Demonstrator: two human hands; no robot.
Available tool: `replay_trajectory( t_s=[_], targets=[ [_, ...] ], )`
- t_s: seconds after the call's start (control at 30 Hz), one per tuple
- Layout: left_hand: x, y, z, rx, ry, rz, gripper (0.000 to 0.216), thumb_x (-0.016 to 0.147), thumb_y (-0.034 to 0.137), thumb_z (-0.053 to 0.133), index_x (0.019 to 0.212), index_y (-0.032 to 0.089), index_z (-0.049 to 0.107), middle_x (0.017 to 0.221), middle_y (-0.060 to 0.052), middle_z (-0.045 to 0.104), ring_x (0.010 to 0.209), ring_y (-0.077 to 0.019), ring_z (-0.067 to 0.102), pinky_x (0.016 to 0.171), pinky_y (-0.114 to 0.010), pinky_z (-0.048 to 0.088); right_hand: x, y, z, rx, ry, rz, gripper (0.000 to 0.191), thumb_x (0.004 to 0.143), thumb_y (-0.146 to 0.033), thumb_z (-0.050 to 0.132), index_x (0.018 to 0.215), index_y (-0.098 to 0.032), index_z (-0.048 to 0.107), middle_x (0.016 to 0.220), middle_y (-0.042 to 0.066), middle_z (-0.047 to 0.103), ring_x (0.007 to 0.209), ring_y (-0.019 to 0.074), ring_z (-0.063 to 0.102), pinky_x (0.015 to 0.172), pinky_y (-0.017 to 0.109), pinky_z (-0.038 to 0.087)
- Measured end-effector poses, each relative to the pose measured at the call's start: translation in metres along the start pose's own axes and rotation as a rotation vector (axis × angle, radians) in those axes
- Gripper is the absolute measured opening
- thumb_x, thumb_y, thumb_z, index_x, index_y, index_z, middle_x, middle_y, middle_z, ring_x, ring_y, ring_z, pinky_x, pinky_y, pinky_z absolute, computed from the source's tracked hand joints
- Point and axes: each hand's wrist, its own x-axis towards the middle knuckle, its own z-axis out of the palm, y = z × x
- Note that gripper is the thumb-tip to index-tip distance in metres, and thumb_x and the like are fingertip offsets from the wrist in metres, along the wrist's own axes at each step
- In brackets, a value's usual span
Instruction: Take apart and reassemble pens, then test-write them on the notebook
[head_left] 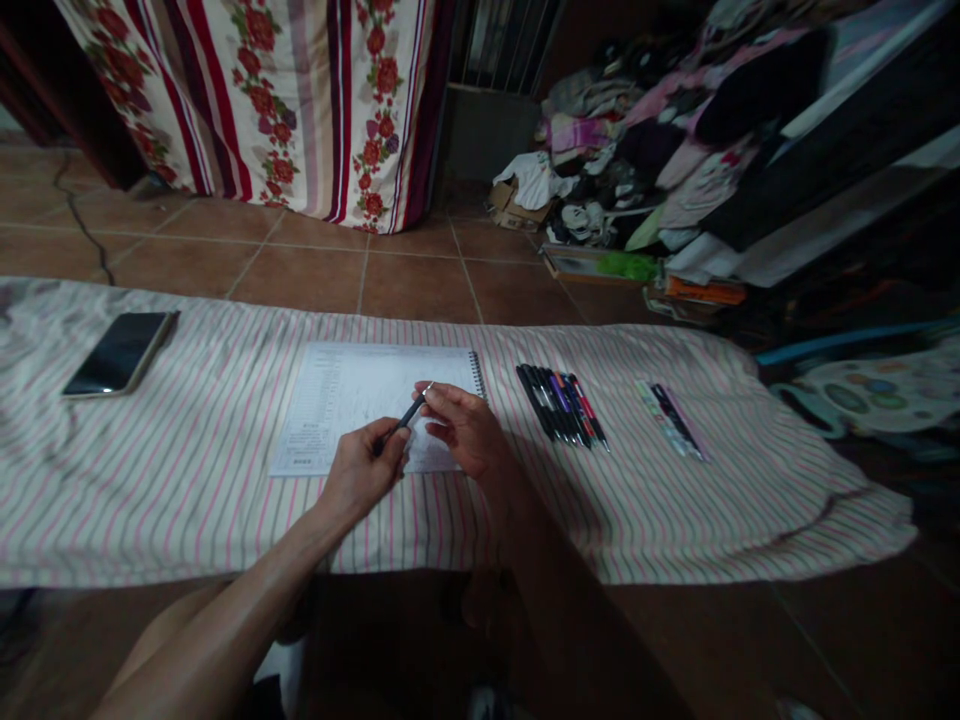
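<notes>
My left hand (365,465) is closed around the barrel of a dark pen (412,410), which slants up to the right. At its silver-coloured end, the thumb and fingers of my right hand (466,425) pinch the pen. Both hands are over a spiral notebook (360,385) with printed pages, its wire binding on the right side. Just right of the notebook, several pens (562,405) lie side by side in a row, mostly black, with purple and red ones among them.
Further right lie a few more slim pens (675,420). A smartphone (120,353) rests at the left on the striped cloth (225,520). Beyond are a tiled floor (300,255), a floral curtain (322,110) and a heap of clothes (645,140).
</notes>
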Motion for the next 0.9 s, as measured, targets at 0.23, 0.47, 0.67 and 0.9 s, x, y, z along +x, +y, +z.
replay_trajectory(
  t_s=[0.23, 0.47, 0.67, 0.9],
  targets=[
    [-0.0010, 0.0002, 0.0008, 0.128, 0.049, 0.045, 0.023, 0.083, 0.038, 0.050, 0.076, 0.019, 0.059, 0.050, 0.004, 0.052, 0.043, -0.0093, 0.045, 0.045, -0.021, 0.034, -0.0008, 0.0010, 0.0019, 0.042, 0.005, 0.010, 0.024, 0.065, -0.033, 0.073, 0.087, -0.023, 0.070, 0.094, 0.002, 0.068, 0.067, 0.0076, 0.057, 0.051, 0.015, 0.046],
    [-0.0018, 0.0016, 0.0003, 0.207, 0.064, 0.078, 0.022, 0.083, 0.038, 0.050, 0.079, 0.019, 0.062, 0.051, 0.003, 0.051, 0.044, -0.0101, 0.044, 0.046, -0.022, 0.033, -0.0010, 0.0002, 0.0064, 0.035, 0.059, 0.019, 0.027, 0.059, -0.038, 0.078, 0.075, -0.019, 0.067, 0.084, 0.001, 0.067, 0.062, 0.0063, 0.056, 0.050, 0.015, 0.043],
    [-0.0019, 0.0008, 0.0026, 0.123, 0.034, 0.021, 0.024, 0.084, 0.038, 0.048, 0.080, 0.018, 0.060, 0.051, 0.004, 0.050, 0.043, -0.0095, 0.044, 0.045, -0.021, 0.034, 0.0004, 0.0002, 0.0064, 0.001, 0.073, 0.005, 0.027, 0.059, -0.039, 0.078, 0.075, -0.019, 0.068, 0.081, 0.000, 0.068, 0.062, 0.0056, 0.055, 0.050, 0.014, 0.042],
    [-0.0015, -0.0053, 0.0011, 0.038, 0.002, -0.024, 0.024, 0.084, 0.039, 0.050, 0.075, 0.017, 0.057, 0.053, 0.003, 0.053, 0.044, -0.0084, 0.048, 0.046, -0.020, 0.037, 0.0012, 0.0005, 0.0064, -0.004, 0.084, 0.005, 0.022, 0.059, -0.035, 0.078, 0.073, -0.020, 0.071, 0.086, 0.001, 0.069, 0.064, 0.0060, 0.054, 0.049, 0.014, 0.041]
  ],
)
